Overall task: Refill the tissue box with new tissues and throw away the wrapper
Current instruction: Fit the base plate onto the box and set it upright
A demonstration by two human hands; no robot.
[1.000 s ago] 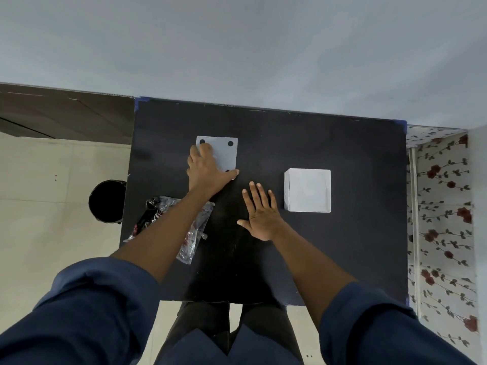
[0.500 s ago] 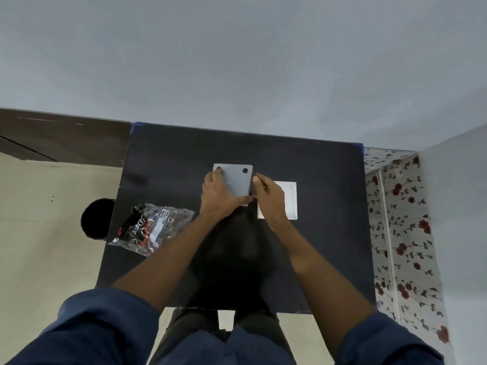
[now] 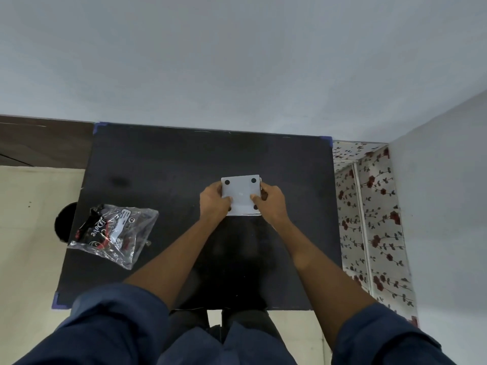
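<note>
A white square lid (image 3: 241,194) with black round pads at its corners lies flat over the white tissue box (image 3: 260,190). Only a thin sliver of the box shows at the lid's right edge. My left hand (image 3: 214,202) grips the lid's left side, thumb on top. On the opposite side my right hand (image 3: 272,204) holds it the same way. The empty clear wrapper (image 3: 113,233), printed in black and red, lies crumpled on the left part of the black table (image 3: 158,164).
A round black bin (image 3: 64,224) stands on the pale floor just left of the table, partly hidden by the table edge. A floral-patterned surface (image 3: 369,219) runs along the table's right side. A grey wall rises behind the table.
The lid has moved right from the bare table onto the tissue box. My right hand left the table and took hold of the lid's right side. The view has shifted.
</note>
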